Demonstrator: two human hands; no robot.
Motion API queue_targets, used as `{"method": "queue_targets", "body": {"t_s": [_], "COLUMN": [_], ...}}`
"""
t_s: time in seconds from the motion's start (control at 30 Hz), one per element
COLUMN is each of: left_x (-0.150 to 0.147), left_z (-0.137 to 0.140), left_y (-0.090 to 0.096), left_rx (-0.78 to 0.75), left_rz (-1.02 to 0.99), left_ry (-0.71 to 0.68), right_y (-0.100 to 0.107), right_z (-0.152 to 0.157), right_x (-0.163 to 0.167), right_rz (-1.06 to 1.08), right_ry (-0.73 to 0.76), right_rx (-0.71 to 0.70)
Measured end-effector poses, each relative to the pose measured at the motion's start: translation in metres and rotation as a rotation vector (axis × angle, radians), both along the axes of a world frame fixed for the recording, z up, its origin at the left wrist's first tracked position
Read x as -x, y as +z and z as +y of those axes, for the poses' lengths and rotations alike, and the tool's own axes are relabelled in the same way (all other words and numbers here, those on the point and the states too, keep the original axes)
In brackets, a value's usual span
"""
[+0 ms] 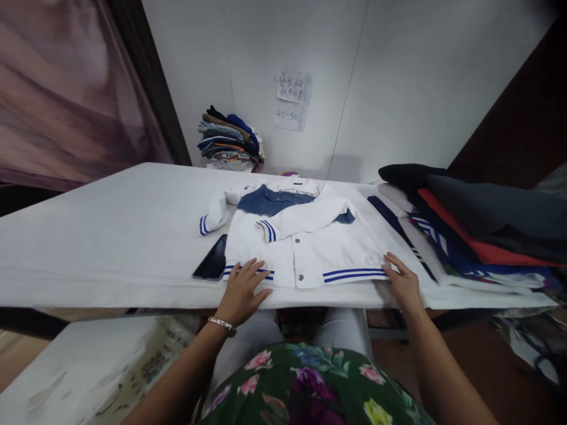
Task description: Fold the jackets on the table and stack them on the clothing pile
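Observation:
A white jacket (274,248) with dark blue denim panels across its chest lies front up on the table. Blue stripes mark its cuffs and hem, and one sleeve is folded across the front. My left hand (243,290) rests on the left part of the striped hem with its fingers spread. At the hem's right corner, my right hand (404,284) has thumb and fingers closed on the jacket's edge. A dark phone (212,260) lies by the jacket's left side, partly beneath it.
The white table (97,236) stands against a wall bearing handwritten paper signs (292,97). Piled clothes (496,218) lie close to the right of the jacket. Another folded clothes stack (230,141) rises behind the table. A white box-like surface (88,366) is below left.

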State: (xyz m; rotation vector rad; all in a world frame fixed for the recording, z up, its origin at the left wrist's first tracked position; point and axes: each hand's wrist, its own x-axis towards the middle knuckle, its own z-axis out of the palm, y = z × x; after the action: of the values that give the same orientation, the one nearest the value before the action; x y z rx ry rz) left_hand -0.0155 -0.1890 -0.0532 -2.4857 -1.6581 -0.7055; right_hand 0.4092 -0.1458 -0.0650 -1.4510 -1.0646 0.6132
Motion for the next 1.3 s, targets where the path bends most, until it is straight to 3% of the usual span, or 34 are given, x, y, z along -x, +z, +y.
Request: {"method": "queue_targets", "body": {"t_s": [0.2,0.37,0.57,0.83,1.07,1.2,1.3], "left_x": [0.023,0.049,0.059,0.053,0.046,0.048,0.047], "left_z": [-0.002,0.002,0.004,0.013,0.014,0.013,0.012], "left_y": [0.006,-0.001,-0.003,-0.003,-0.004,-0.005,0.001], "left_rx": [0.073,0.077,0.096,0.011,-0.050,-0.106,-0.094], "left_rz": [0.021,-0.127,-0.262,-0.296,-0.224,-0.187,-0.186], "left_ry": [0.021,0.066,0.041,0.140,0.169,0.287,0.431], "right_y": [0.003,0.000,-0.003,-0.011,-0.009,-0.008,-0.008], "right_z": [-0.009,-0.019,-0.027,-0.009,-0.010,-0.011,-0.010], "right_x": [0.000,-0.003,-0.003,-0.003,-0.005,-0.006,-0.006], "right_rz": [0.071,0.100,-0.037,-0.359,-0.586,-0.620,-0.743], "right_ry": [0.071,0.160,0.305,0.085,0.122,0.079,0.052], "right_rx": [0.014,-0.028,-0.090,-0.101,-0.086,-0.112,-0.046]}}
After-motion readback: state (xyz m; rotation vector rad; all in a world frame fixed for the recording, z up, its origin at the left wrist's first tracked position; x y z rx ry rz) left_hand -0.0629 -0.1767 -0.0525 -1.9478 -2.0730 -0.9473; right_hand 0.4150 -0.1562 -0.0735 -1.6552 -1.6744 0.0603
